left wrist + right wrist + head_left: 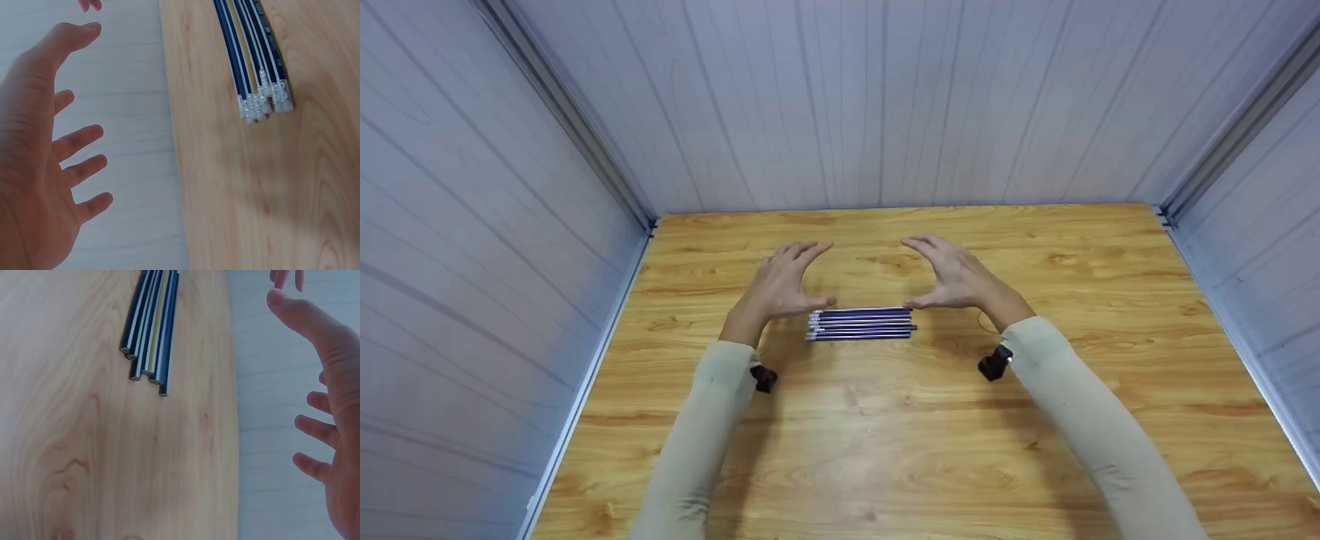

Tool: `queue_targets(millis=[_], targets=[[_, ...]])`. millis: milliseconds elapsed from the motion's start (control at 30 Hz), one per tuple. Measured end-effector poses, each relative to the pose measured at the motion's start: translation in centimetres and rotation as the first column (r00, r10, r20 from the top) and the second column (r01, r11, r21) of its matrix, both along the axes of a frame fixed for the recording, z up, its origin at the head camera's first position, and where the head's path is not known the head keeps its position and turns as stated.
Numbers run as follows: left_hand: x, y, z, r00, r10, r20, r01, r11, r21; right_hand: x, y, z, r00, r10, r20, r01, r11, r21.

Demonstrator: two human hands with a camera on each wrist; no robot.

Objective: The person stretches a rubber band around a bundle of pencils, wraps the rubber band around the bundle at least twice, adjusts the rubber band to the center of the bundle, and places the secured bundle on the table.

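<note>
Several dark blue striped pencils lie side by side on the wooden table, their white eraser ends to the left. In the left wrist view, the erasers and silvery ferrules of the pencils show at slightly uneven lengths. Blunt, unsharpened tips of the pencils appear in the right wrist view. My left hand hovers above the left end, thumb and fingers spread apart. Mirroring it, my right hand hovers over the right end, also spread. Neither hand holds anything.
A thin rubber-band-like loop lies by the right wrist, partly hidden. White panel walls enclose the wooden table at the back and both sides. Small black cameras are worn at the wrists.
</note>
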State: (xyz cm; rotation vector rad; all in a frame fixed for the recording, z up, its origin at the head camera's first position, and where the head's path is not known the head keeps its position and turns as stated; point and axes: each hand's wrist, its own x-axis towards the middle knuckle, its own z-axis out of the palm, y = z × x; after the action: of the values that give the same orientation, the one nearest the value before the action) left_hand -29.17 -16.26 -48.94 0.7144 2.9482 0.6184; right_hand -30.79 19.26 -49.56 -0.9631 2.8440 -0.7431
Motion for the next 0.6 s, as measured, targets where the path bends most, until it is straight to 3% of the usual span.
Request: queue_targets(millis=[367,600], targets=[[0.9,0.4,-3.5,0.99,-0.019,0.138,0.014,0.999,0.039,1.0,-1.8,-4.1,0.98,0.041,0.194,-0.032,0.998,-0.048],[1.6,0.7,-5.6,0.976,0.025,0.214,-0.041,0.997,0.069,1.5,-2.2,-6.2,0.977,0.062,0.206,-0.053,0.997,-0.048]])
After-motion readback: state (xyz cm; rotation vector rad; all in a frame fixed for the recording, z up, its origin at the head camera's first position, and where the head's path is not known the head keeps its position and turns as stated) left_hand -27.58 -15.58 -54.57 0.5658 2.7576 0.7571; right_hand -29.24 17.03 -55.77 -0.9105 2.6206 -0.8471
